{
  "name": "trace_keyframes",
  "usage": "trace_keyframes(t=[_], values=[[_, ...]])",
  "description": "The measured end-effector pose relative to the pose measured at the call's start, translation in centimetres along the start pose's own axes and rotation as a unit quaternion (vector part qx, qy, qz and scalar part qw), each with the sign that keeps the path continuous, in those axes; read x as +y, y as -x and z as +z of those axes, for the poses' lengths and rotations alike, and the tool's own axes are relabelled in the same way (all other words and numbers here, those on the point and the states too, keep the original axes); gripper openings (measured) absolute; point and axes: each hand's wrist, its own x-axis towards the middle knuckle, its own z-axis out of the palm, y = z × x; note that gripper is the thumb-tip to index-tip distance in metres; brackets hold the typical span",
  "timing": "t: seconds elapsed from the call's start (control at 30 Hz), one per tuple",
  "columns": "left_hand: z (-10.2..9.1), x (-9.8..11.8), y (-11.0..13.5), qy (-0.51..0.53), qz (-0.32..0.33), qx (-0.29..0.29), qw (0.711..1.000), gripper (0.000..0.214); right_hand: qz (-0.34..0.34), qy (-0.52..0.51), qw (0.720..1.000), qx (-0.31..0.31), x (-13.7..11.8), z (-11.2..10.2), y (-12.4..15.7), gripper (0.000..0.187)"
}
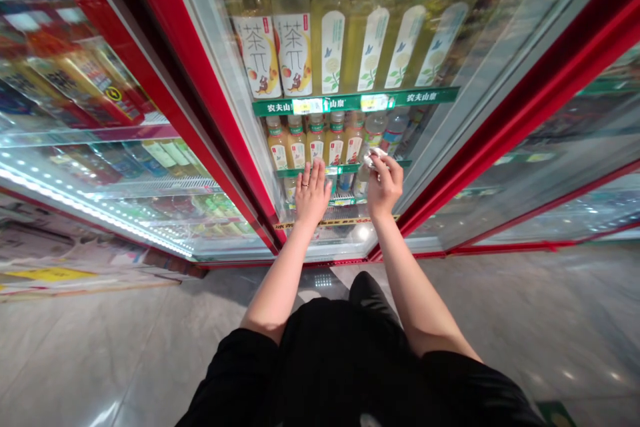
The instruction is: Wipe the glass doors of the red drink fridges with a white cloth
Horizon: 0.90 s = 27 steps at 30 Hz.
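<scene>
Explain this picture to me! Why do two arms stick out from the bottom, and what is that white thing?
The camera sits on a person's head and looks down, so you see their own arms and black clothes from above. They face a drinks fridge with a red frame. Big tea bottles fill the upper shelf, smaller bottles the one below. The left hand lies flat and open at the lower green shelf edge. The right hand grips a crumpled white wad; whether cloth or paper, I cannot tell.
</scene>
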Motion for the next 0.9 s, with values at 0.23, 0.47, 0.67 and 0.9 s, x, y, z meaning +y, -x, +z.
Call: trace_keyframes(t=[0.23, 0.47, 0.67, 0.9], values=[[0.8, 1.8, 0.5, -0.023, -0.031, 0.018, 0.999, 0.067, -0.088, -0.004, 0.993, -0.081, 0.2, -0.9, 0.3, 0.034], [2.4, 5.1, 0.7, -0.031, 0.064, -0.034, 0.997, 0.074, -0.047, 0.004, 0.999, 0.002, 2.7, -2.3, -0.1, 0.035], [3.2, 7.4, -0.8, -0.048, 0.097, -0.04, 0.993, 0.08, -0.03, -0.03, 0.999, -0.007, 2.9, -2.5, -2.0, 0.032], [3.8, 7.0, -1.2, -0.082, 0.085, -0.039, 0.992, 0.067, 0.028, -0.026, 0.999, -0.005, 5.8, -4.5, -1.0, 0.031]])
